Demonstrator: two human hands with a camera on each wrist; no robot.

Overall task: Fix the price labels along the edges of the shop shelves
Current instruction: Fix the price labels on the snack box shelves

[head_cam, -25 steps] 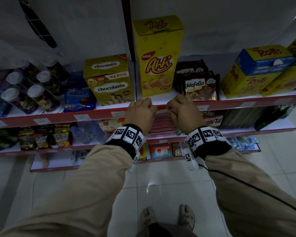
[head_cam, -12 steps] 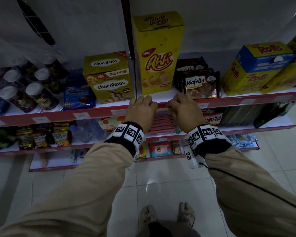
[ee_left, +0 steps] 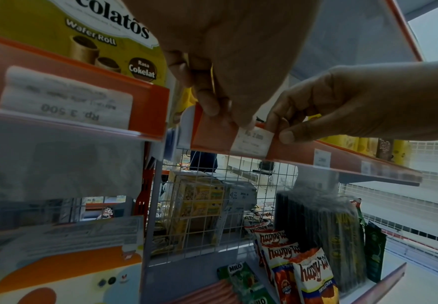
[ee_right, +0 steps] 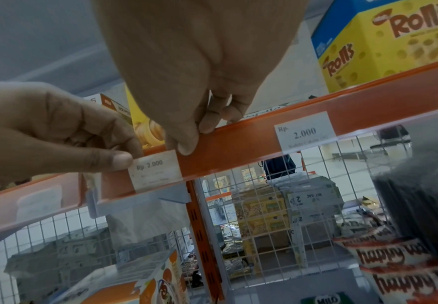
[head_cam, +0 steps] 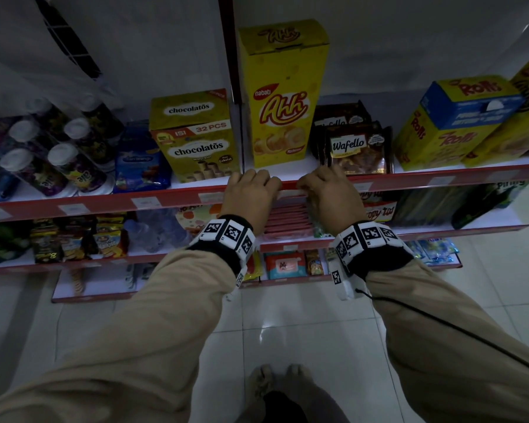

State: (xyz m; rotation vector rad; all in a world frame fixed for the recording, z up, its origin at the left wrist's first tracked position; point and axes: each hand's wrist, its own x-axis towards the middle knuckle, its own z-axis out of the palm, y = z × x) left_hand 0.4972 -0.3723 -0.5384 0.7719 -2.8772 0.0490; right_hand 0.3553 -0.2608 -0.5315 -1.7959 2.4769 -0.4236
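A small white price label [ee_right: 155,170] reading "Rp 2.000" sits in the orange shelf edge strip [ee_right: 251,133] under the tall yellow Ahh box [head_cam: 283,96]. My left hand [head_cam: 254,184] pinches its left end, thumb [ee_right: 119,160] on the front and fingers curled over the strip's top. My right hand [head_cam: 324,183] pinches the right end the same way, thumb [ee_right: 185,147] at the label's upper corner. The left wrist view shows the label [ee_left: 253,139] between both thumbs. In the head view my hands hide most of it.
A chocolatos box [head_cam: 196,138], Wafello packs [head_cam: 358,148] and Rolls boxes [head_cam: 458,117] stand on this shelf. Other labels sit along the strip, one to the right [ee_right: 305,131] and one to the left [ee_left: 67,98]. Snack bags fill the lower shelves above a tiled floor.
Both hands stay at the same spot on the shelf edge, on the label. Only the head view has shifted slightly.
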